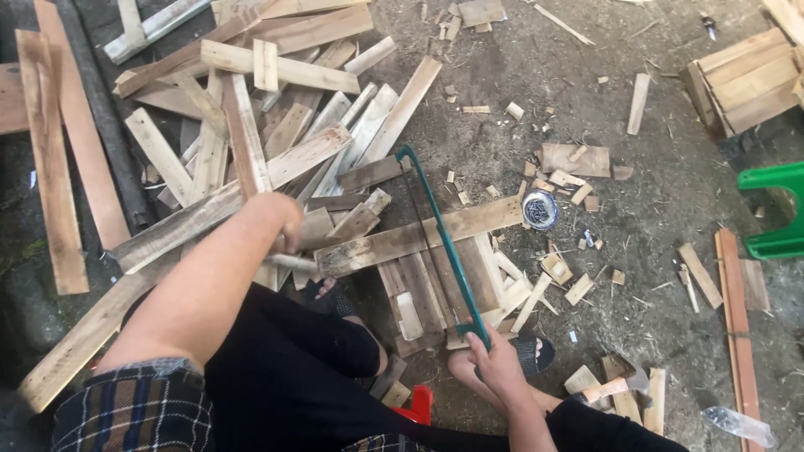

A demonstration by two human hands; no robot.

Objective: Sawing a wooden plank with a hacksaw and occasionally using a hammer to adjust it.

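Looking down from the wearer's head, the view shows a seated person in black trousers and a plaid sleeve working over a dirt floor strewn with wood offcuts.

Nearest, the right hand [496, 366] has its fingers curled tightly around the lower end of a green-framed bow saw with a thin dark blade [441, 238]. The saw runs diagonally away from the hand, its blade lying across a long weathered grey-brown wooden plank [419, 236]. The plank rests crosswise on a small low crate of pale nailed slats [444, 289], just in front of the person's sandalled feet.

The left hand [280, 222] presses down on the plank's left end; its fingers are bent over the wood, though exactly how they grip cannot be told from behind the forearm.

The plank looks stiff, dry and fairly light, with rough splintery faces, so it should be steadied flat from above near the cut. The saw is light and rigid, best held at its handle end.

A wooden-handled hammer [615, 387] lies right of the feet. Farther off sit a small round tin of nails [539, 209], a heap of pale loose boards [276, 125], and a green plastic stool [775, 209].
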